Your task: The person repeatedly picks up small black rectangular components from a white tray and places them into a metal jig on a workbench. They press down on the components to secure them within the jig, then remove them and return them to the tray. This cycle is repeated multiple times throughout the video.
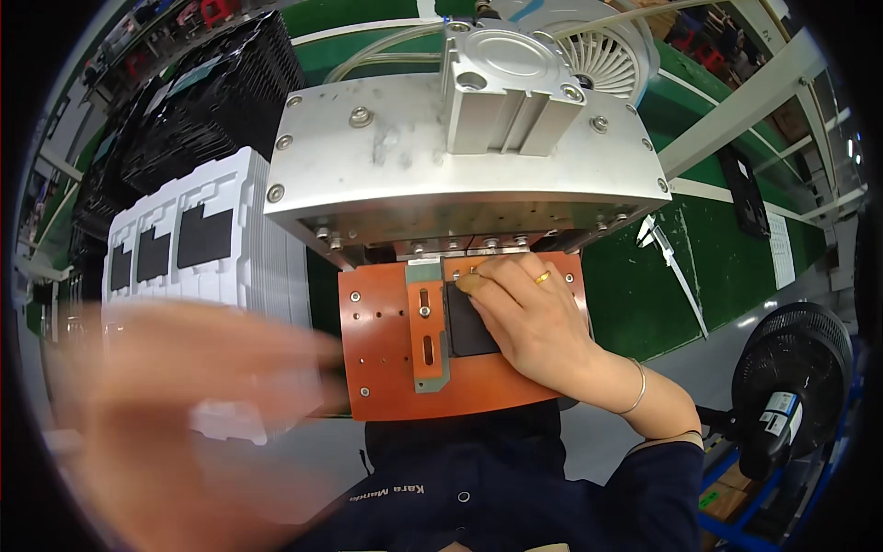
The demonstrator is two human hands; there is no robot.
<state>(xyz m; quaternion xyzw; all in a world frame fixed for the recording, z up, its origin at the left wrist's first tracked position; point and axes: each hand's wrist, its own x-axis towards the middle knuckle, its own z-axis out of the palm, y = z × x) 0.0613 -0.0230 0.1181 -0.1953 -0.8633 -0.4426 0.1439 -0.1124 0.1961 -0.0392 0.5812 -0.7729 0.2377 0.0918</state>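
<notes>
A flat orange-brown fixture plate (382, 354) with small holes and screws is seen at the centre, mounted under the front edge of a grey metal press housing (460, 170). A thin square black part (467, 327) is laid on this plate, just to the right of a narrow orange slotted guide strip (427, 336) with grey ends.

The right hand (529, 317) is laid flat over the black part, palm down, with the fingers (487, 276) stretched toward the gap beneath the housing; the part is pressed against the plate rather than gripped. A gold ring is worn on one finger, and thin bangles are seen at the wrist.

The left hand (198, 405) is shown left of the plate as a broad motion blur; whether it is spread or closed cannot be told, and nothing can be made out in it.

Further left of the plate, white moulded foam trays (198, 235) with black inserts are stacked, with black plastic crates (198, 101) behind them. To the right of the plate, a black floor fan (791, 386) is seen beside a green surface (644, 285).
</notes>
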